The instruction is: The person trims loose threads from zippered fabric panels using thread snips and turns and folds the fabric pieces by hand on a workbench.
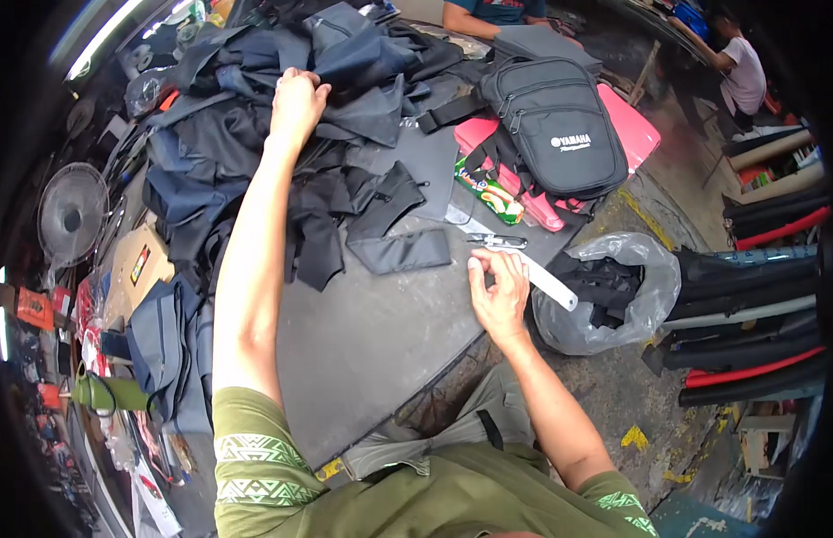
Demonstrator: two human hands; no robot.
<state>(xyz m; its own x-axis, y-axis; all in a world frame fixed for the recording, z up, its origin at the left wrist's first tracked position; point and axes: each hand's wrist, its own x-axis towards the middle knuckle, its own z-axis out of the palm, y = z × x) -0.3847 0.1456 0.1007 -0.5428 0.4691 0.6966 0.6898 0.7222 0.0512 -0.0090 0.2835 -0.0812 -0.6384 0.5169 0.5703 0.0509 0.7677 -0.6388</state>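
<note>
My left hand [297,106] reaches to the far side of the table, its fingers closed on the dark fabric pile [215,134]; which piece they pinch is hard to make out. My right hand [501,291] is over the table's right edge, fingers apart and curved, holding nothing. Just beyond its fingertips lie a small dark tool [497,240] and a long white ruler [551,283]. Between my hands a flat dark fabric strip with a zipper [403,252] rests on the grey tabletop [363,332].
A black backpack [560,125] lies on pink items [636,130] beside a green packet [490,193]. Right of the table stands a plastic bag of black scraps [605,296], near fabric rolls [748,287]. A fan [73,213] is at left. Two other people are beyond.
</note>
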